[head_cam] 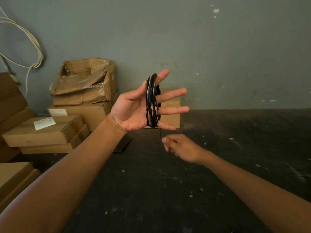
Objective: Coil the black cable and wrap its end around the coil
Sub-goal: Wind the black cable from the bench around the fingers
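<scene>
your left hand (134,111) is splayed open, black cable (152,101) coiled round its four fingers. right hand (181,147) just below, blurred, seemingly pinching the short tail. slack there could let loops slide off the fingertips.

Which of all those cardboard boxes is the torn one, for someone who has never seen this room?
Start at the grey-green wall and follow its foot leftward to the stack of cardboard boxes. The torn box sits on top of the stack nearest the wall, just left of the raised left hand. Its neighbours are flat and shut; this one is crumpled, gaping open, with loose glossy tape.
</scene>
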A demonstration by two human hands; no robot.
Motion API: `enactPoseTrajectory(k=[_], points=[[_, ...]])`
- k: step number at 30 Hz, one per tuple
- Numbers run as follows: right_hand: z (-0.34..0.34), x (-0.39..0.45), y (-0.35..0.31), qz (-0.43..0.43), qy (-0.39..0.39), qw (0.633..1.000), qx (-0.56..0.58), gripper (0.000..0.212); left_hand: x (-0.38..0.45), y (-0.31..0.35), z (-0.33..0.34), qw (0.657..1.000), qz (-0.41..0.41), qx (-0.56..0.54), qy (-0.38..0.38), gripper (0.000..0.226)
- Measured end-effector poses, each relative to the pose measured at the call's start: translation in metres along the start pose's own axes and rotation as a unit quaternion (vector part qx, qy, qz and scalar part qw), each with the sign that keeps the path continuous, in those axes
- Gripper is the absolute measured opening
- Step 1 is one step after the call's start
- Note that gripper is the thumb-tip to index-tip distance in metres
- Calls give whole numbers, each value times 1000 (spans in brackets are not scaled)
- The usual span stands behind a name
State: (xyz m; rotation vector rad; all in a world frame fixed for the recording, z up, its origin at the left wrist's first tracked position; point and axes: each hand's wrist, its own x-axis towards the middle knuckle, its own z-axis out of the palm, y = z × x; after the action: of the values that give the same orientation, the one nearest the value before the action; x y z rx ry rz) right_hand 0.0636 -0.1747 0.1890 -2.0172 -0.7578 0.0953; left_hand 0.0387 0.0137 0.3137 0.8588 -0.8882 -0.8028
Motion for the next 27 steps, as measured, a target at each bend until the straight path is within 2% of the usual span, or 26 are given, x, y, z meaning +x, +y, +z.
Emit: enactPoseTrajectory(k=[5,12,16,22,27], points=[[19,-13,-7,-11,-45,999,-24,39,0,5,-10,998,1,30,49,44],[31,-29,-30,-63,-89,980,-166,30,-11,2,-43,986,12,46,157,45],[28,-31,-52,-97,-96,964,-228,32,-18,-10,-59,977,27,25,209,45],[4,-30,-91,-140,-24,961,-237,29,-23,-29,-70,964,20,-9,265,44],[-33,-17,-114,-122,28,959,-255,24,-29,-51,-68,968,-6,24,249,49]])
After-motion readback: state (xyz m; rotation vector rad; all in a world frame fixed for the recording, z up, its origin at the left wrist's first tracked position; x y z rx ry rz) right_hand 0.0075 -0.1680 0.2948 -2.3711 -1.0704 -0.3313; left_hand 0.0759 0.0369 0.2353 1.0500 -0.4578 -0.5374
